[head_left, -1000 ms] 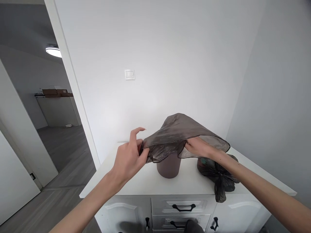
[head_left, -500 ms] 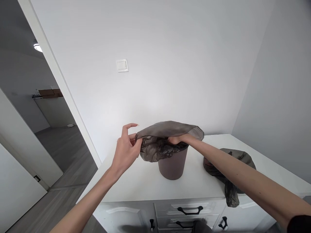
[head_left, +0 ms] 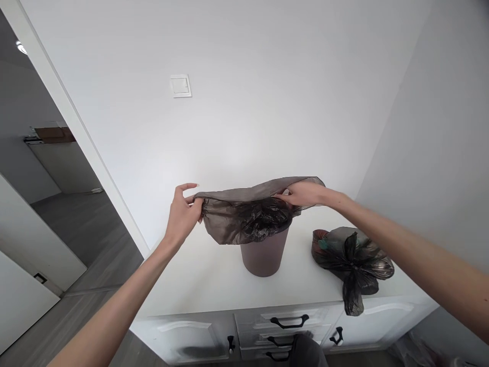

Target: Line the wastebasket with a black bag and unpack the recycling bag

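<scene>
A thin, dark, see-through trash bag (head_left: 229, 221) hangs over the mouth of a brownish-purple trash can (head_left: 265, 255) on the white cabinet top. At the bag's left edge, my left hand (head_left: 185, 211) pinches the plastic between thumb and fingers, its index finger raised. My right hand (head_left: 303, 194) is at the right part of the bag's opening, partly behind the film, with thumb and fingers closed on the plastic. Crumpled folds of the bag sit down in the can's mouth. The can's rim is hidden under the bag.
A knotted, filled dark trash bag (head_left: 353, 265) rests on the white cabinet (head_left: 198, 298) to the right, beneath my right forearm. Behind rises a white wall with a light switch (head_left: 181, 86). An open doorway (head_left: 69, 219) is at the left.
My right hand has come up and right out of the bag's middle toward its right edge. My left hand has drawn the left edge outward, stretching the opening wider. The view has shifted slightly.
</scene>
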### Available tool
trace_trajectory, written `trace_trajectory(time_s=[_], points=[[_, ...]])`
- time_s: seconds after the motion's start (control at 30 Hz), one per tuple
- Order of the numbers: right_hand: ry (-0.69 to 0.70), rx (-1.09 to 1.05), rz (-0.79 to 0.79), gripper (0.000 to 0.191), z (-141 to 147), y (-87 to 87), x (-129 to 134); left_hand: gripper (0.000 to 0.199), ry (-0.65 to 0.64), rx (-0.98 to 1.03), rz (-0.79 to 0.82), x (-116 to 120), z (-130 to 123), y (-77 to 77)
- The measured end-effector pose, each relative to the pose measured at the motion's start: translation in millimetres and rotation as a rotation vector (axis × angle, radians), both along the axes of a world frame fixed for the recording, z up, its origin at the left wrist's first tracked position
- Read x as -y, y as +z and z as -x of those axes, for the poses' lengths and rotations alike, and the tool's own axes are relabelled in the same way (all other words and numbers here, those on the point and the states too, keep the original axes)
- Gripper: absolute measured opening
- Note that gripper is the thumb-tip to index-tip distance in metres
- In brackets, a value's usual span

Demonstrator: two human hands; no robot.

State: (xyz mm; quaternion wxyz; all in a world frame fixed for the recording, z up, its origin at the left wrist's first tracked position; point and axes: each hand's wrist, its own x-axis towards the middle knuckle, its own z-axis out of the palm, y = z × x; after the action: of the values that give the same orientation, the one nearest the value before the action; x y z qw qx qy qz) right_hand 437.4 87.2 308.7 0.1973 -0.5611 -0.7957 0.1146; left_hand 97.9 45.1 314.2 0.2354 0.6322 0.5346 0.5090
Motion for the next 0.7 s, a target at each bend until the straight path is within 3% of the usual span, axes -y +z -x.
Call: trace_trajectory(time_s=[0.1,0.17,0.33,0.43,0.5,0.57,0.63,0.7], points=[[0.104,-0.021,0.122,0.054,-16,10.1,18,0.052,0.000,0.097,-0.021,-13,-2,5.8],[0.178,-0.045,0.148,0.060,-25,7.6,30,0.051,0.006,0.143,-0.034,-18,-4,7.2],[0.168,0.022,0.056,0.123,-43,-30.0,56,0.048,0.020,0.182,-0.019,-35,-5,-5.9],[0.123,0.090,0.037,0.134,-48,-55.1,67,0.046,0.036,0.135,0.021,-48,-3,-15.9],[0.118,0.105,0.048,0.132,-50,-65.4,72,0.047,0.009,0.023,0.134,-52,1,-16.6],[0.115,0.093,0.017,0.118,-52,-70.3,79,0.055,-0.034,-0.142,0.191,-44,5,-12.8],[0.107,0.083,-0.066,0.093,-52,-71.9,85,0.061,-0.026,-0.313,-0.015,-26,5,-8.7],[0.100,0.102,-0.146,0.067,-49,-73.1,91,0.055,-0.022,-0.500,-0.410,-1,-1,-8.6]])
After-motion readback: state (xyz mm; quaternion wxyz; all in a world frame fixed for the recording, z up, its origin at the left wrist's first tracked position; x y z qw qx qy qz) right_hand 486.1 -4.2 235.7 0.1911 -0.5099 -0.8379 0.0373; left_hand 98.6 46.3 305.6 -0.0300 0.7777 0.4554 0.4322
